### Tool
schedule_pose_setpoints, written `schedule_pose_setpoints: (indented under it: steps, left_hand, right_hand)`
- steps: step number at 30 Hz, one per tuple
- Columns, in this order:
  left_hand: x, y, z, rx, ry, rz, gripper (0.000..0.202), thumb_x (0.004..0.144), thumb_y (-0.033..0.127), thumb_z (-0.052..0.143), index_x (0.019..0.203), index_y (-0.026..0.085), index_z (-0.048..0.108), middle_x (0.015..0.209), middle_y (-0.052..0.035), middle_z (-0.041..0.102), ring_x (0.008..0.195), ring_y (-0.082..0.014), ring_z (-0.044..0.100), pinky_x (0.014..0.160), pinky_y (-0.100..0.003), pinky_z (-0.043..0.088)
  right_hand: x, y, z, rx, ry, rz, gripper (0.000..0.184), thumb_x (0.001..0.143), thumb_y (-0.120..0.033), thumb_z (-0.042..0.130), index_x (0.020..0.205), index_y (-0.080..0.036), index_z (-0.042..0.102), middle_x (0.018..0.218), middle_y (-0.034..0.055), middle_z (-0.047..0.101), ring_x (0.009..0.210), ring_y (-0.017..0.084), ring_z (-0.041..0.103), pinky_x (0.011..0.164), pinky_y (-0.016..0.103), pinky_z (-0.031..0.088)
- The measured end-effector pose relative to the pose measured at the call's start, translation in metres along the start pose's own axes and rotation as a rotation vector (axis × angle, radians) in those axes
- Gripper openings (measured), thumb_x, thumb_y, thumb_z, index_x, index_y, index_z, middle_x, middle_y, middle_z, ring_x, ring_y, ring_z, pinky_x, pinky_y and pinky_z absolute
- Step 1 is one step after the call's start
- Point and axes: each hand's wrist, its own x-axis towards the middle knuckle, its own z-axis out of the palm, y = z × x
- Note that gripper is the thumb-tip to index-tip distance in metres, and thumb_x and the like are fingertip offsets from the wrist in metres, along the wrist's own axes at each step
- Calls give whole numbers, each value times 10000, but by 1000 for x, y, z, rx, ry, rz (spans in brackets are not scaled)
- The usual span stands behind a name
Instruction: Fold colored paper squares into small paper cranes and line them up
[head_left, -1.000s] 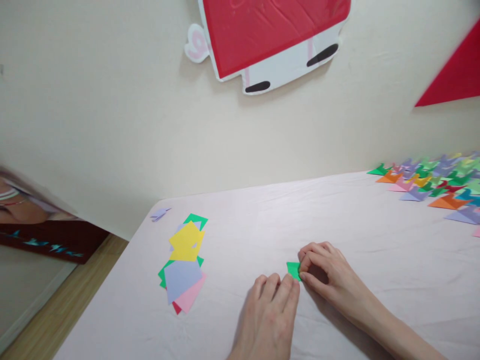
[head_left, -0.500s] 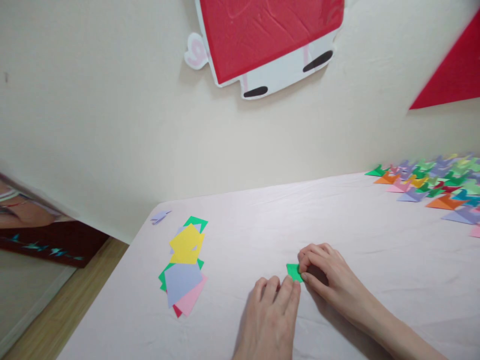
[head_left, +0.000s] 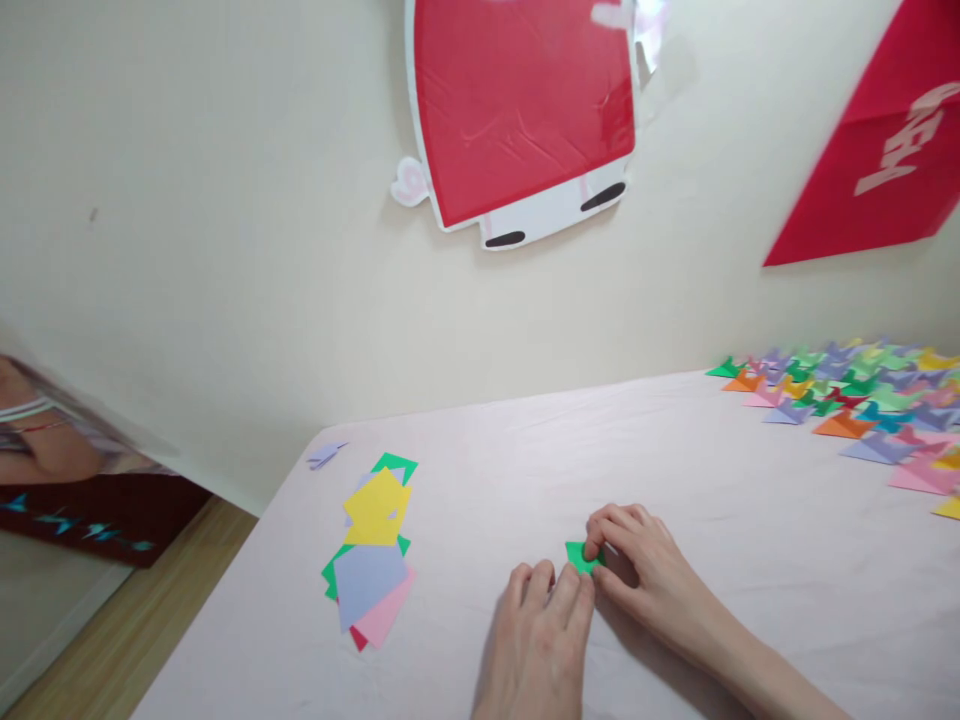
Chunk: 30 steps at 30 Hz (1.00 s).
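Note:
A small folded piece of green paper (head_left: 576, 555) lies on the white-covered table, between my two hands. My left hand (head_left: 536, 630) rests palm down at its near edge, fingers stretched forward and slightly apart, with the foremost fingertips touching the paper. From the right, my right hand (head_left: 641, 560) has its fingers curled and thumb drawn in, pinching the paper's right side. Both hands' fingers cover part of the green paper, so its full folded shape is hidden.
Loose coloured paper squares (head_left: 371, 580) overlap on the table's left side. Behind them, a folded lilac paper (head_left: 324, 456) lies near the corner. Many folded paper birds (head_left: 847, 425) stand in rows at right. A wall with a red cut-out decoration (head_left: 525, 110) rises behind. Another person's arm (head_left: 52, 440) shows at far left.
The view has shifted slightly, so the wall decorations appear lower. My right fingers have moved a little over the green paper's right side; my left hand stays nearly still.

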Motion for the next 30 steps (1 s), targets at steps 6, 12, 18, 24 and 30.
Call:
schedule_pose_setpoints:
  steps: [6, 12, 18, 24, 30]
  left_hand:
    - [-1, 3, 1, 90, 46, 23, 380, 880, 128, 503, 1245, 115, 608, 1176, -48, 668, 981, -244, 517, 882, -378, 421]
    - [-1, 5, 3, 149, -5, 46, 397, 893, 220, 522, 1261, 104, 612, 1175, -68, 675, 927, -249, 525, 878, -386, 411]
    - [1, 5, 2, 116, -23, 29, 412, 900, 232, 516, 1283, 110, 604, 1152, -63, 686, 922, -243, 525, 865, -376, 423]
    - [-2, -5, 4, 6, 25, 31, 383, 925, 202, 499, 1292, 173, 606, 1189, -29, 687, 984, -243, 539, 888, -358, 418]
    - [-7, -11, 6, 5, 101, 72, 352, 925, 172, 480, 1244, 148, 626, 1243, -12, 678, 1014, -229, 537, 879, -351, 410]
  right_hand:
    - [2, -1, 3, -35, 6, 27, 163, 784, -79, 561, 823, -236, 576, 907, 20, 642, 909, 241, 542, 805, 408, 421]
    - [2, 2, 5, -32, 7, 37, 174, 781, -72, 560, 821, -241, 579, 886, 15, 635, 903, 239, 527, 801, 395, 406]
    - [2, 2, 3, 37, -33, 61, 215, 781, -66, 532, 893, -238, 596, 957, 14, 643, 960, 238, 508, 839, 399, 377]
    - [3, -2, 1, 75, -35, 81, 259, 759, -63, 537, 941, -236, 603, 989, 11, 653, 982, 237, 508, 860, 400, 363]
    - [4, -3, 4, 49, -19, 104, 273, 743, -96, 569, 969, -240, 618, 995, 19, 655, 981, 251, 510, 848, 405, 361]
